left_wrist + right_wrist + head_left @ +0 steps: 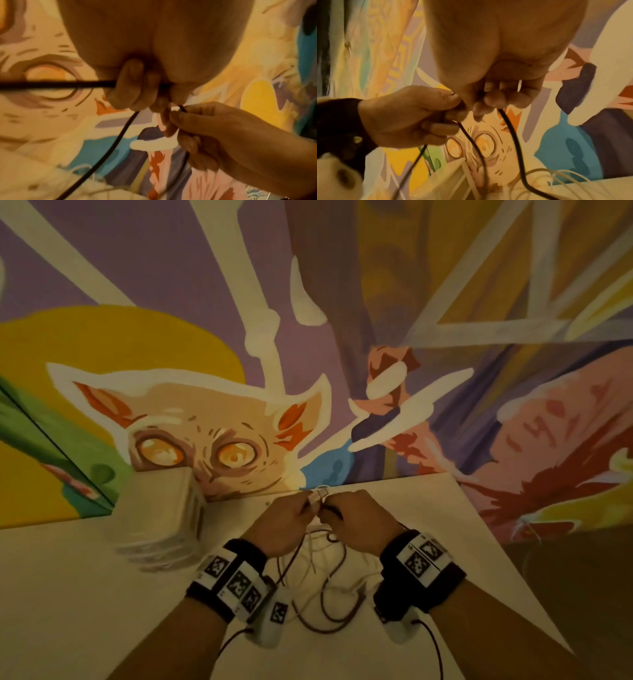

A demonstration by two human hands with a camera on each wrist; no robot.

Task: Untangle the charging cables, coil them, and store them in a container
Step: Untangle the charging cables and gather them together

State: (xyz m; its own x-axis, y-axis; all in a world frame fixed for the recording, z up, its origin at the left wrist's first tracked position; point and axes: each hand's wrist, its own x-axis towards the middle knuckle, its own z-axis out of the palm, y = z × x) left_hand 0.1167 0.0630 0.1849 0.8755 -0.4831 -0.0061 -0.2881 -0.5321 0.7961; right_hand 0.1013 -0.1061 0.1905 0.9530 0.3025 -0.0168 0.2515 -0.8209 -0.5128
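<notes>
Both hands are raised together over the white table [85, 611]. My left hand [301, 510] curls its fingers [133, 88] round a dark cable [56, 84] that runs off to the side and hangs down. My right hand [334, 513] pinches the same dark cable [510, 128] beside a white cable end [175, 108] where the hands meet. Below them a loose tangle of white cables [315, 549] and dark cable loops [329, 628] lies on the table. The spot between the fingertips is mostly hidden.
A white slatted container [161, 518] stands on the table to the left of my hands, against a painted mural wall [212, 440]. The table's right edge [507, 559] runs diagonally close to my right forearm.
</notes>
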